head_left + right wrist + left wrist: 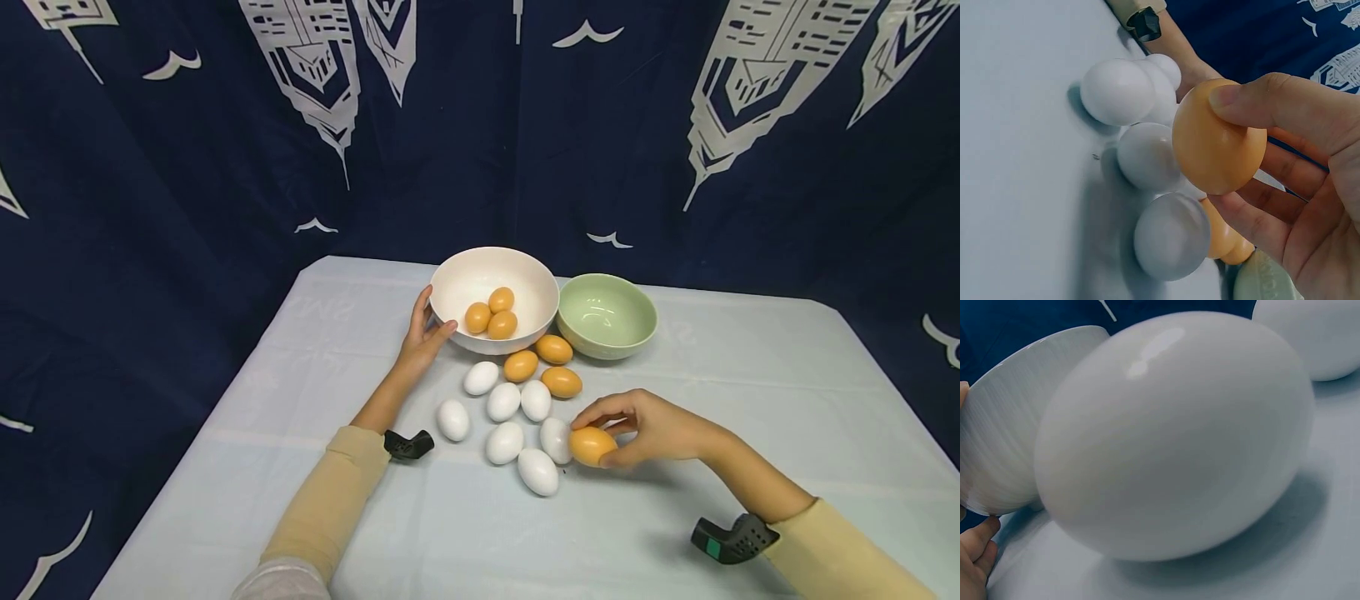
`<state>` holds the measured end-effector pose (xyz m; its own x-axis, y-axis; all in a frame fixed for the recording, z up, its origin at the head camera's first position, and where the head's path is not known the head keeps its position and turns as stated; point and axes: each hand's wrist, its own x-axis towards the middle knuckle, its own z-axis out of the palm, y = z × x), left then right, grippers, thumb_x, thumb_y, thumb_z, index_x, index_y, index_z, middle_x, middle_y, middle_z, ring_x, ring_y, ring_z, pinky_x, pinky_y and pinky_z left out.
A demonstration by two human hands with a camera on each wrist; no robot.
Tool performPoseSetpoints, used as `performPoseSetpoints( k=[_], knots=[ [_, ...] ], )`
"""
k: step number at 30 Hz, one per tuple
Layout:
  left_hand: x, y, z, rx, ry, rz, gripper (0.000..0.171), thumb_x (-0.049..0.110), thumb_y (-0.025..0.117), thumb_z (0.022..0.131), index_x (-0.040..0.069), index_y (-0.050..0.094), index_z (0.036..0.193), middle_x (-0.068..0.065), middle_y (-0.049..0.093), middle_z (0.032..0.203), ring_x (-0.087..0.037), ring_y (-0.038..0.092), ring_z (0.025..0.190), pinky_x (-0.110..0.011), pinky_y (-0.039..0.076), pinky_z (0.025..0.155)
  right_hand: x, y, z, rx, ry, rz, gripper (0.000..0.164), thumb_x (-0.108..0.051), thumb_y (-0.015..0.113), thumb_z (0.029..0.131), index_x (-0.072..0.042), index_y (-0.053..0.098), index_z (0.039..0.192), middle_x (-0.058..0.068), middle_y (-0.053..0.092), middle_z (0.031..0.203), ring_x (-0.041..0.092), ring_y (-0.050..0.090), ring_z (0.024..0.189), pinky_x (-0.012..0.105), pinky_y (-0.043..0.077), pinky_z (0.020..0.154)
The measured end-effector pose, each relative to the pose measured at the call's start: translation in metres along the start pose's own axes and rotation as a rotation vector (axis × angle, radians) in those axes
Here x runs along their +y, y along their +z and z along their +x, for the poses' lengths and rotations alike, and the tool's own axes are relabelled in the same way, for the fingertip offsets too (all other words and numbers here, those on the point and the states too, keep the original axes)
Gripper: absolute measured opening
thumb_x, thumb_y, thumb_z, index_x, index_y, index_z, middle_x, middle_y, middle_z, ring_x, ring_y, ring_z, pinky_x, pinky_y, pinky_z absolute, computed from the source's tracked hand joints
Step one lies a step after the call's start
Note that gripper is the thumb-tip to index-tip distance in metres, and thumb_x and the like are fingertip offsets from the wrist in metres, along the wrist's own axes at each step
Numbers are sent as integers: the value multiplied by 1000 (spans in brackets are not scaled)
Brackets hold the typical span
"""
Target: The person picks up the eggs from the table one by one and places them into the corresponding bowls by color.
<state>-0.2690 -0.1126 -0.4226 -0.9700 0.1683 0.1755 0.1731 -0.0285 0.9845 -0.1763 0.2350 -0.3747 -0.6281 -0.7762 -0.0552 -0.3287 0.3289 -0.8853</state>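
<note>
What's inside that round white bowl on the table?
Three smooth orange eggs lie clustered in the round white bowl, which the left hand holds. The patch of bowl directly beneath them is covered, so anything there cannot be seen.

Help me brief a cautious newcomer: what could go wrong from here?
Slip: the right hand pinches an orange egg that looks smooth, so it might drop.
Rolling: white eggs lie loose close by; a low sweep could knock them.
Bump: the left hand touches the white bowl, which holds three orange eggs; a push could shift it toward the green bowl or jostle its contents.
</note>
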Motion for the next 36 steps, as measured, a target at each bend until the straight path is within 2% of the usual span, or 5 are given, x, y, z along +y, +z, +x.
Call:
performPoseSetpoints(
  k=[15, 20, 22, 27, 36],
  knots=[
    [-7, -2, 2, 6, -23, 15, 79, 14, 59, 98, 15, 6, 157, -23, 2, 160, -45, 19, 142, -45, 30, 112, -12, -17, 30, -3, 0, -38, 46, -3, 78, 77, 3, 64, 121, 16, 63, 123, 9, 57, 112, 33, 49, 96],
    [-28, -5, 10, 25, -15, 28, 79, 18, 60, 98, 22, 7, 158, -19, 3, 161, -42, 20, 143, -45, 30, 112, -19, -22, 41, -10, 7, -47, 47, -4, 78, 78, 3, 63, 122, 16, 62, 124, 14, 57, 114, 35, 49, 97],
    [-31, -5, 11, 35, -10, 34, 78, 18, 60, 98, 25, 9, 157, -18, 5, 161, -40, 22, 143, -45, 31, 112, -21, -24, 46, -10, 6, -45, 48, -4, 78, 78, 4, 63, 123, 16, 63, 124, 19, 58, 114, 35, 49, 96],
    [-32, -5, 11, 48, 5, 52, 77, 18, 60, 98, 27, 11, 157, -18, 8, 160, -42, 26, 141, -45, 33, 111, -27, -29, 58, 3, -1, -41, 48, -2, 78, 77, 6, 63, 122, 15, 64, 120, 27, 59, 112, 34, 51, 94],
    [-32, -5, 13, 54, 7, 35, 76, 16, 60, 98, 26, 13, 156, -19, 9, 160, -44, 27, 140, -45, 32, 111, -31, -40, 79, 9, -18, -45, 47, 0, 78, 77, 7, 63, 120, 18, 64, 120, 29, 59, 112, 35, 52, 92]
  ],
)
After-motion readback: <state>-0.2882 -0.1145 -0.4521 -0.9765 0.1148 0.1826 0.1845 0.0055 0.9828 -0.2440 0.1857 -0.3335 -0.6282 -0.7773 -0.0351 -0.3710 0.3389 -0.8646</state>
